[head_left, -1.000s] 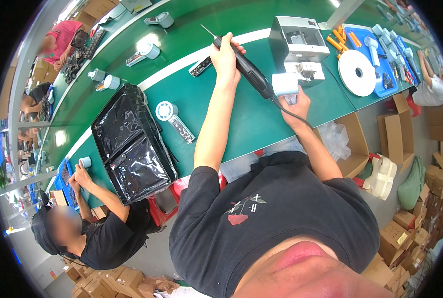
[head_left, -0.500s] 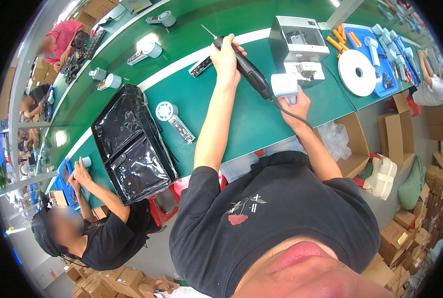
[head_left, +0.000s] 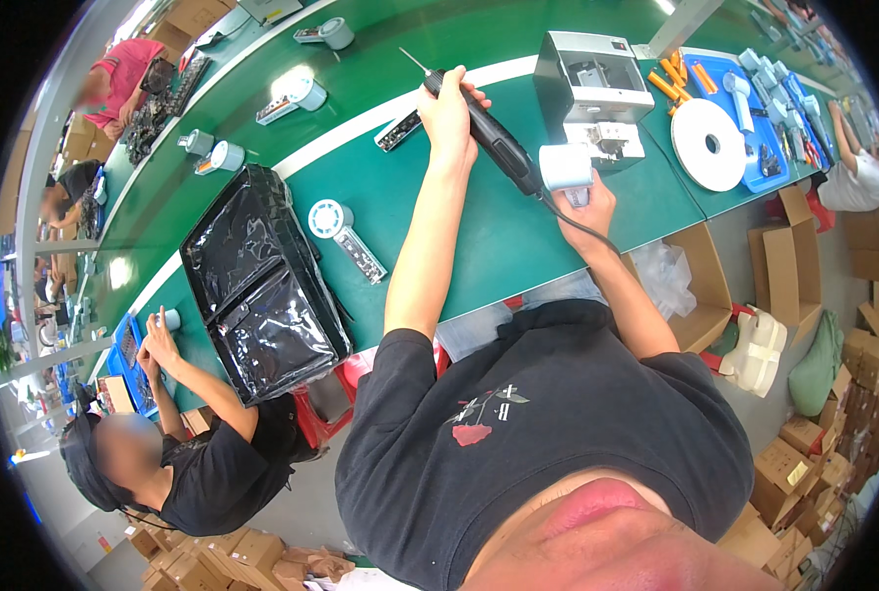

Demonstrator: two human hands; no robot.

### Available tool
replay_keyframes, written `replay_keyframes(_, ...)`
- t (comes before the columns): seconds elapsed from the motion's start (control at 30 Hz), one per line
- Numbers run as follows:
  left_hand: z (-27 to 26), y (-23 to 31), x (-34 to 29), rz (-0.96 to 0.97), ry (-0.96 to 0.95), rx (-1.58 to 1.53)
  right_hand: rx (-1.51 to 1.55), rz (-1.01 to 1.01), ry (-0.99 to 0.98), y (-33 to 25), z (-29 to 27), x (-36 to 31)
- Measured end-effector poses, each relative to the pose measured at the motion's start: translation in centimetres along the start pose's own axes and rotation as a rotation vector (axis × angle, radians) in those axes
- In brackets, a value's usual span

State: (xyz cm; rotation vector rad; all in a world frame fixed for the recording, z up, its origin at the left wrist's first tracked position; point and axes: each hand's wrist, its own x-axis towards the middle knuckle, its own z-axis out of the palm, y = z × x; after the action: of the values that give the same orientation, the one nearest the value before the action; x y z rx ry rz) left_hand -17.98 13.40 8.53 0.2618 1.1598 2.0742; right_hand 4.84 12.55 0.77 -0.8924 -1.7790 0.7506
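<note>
My left hand [head_left: 446, 123] is wrapped round a black electric screwdriver [head_left: 500, 145], whose thin bit points away toward the far left. Its cord runs from the rear end past my right wrist. In my right hand [head_left: 591, 219] is a pale blue-grey device [head_left: 565, 166] with a round drum-shaped head. The head faces up beside the screwdriver's rear end, and my fingers partly hide the handle. A similar device [head_left: 331, 220], its circuit board exposed along the handle, lies on the green bench left of my left forearm. A dark narrow handle part [head_left: 398, 131] lies beyond that forearm.
A grey screw-feeder machine [head_left: 597, 94] stands beyond my right hand. Right of it are a white reel [head_left: 708, 145] and a blue tray [head_left: 767, 169] of parts. A black plastic-lined bin [head_left: 267, 286] sits at the left. Several devices lie on the far green strip; co-workers sit nearby.
The devices on the far green strip have shifted slightly to the right and away. My hands, the screwdriver and the held device have hardly moved.
</note>
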Motion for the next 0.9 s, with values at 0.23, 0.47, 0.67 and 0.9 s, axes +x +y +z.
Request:
replay_keyframes(0.23,0.3,0.13,-0.04,0.029,0.019,0.01,-0.011,0.006,-0.024,0.19,-0.16,-0.18)
replay_keyframes(0.47,0.36,0.28,-0.26,0.006,0.01,-0.013,0.016,-0.01,-0.006,-0.21,-0.14,0.05)
replay_keyframes(0.67,0.05,0.13,0.04,-0.012,0.008,-0.026,0.001,-0.017,0.002,-0.12,-0.02,0.02)
replay_keyframes(0.9,0.01,0.49,0.05,-0.038,-0.056,-0.197,0.008,0.0,-0.013,0.07,-0.18,-0.03)
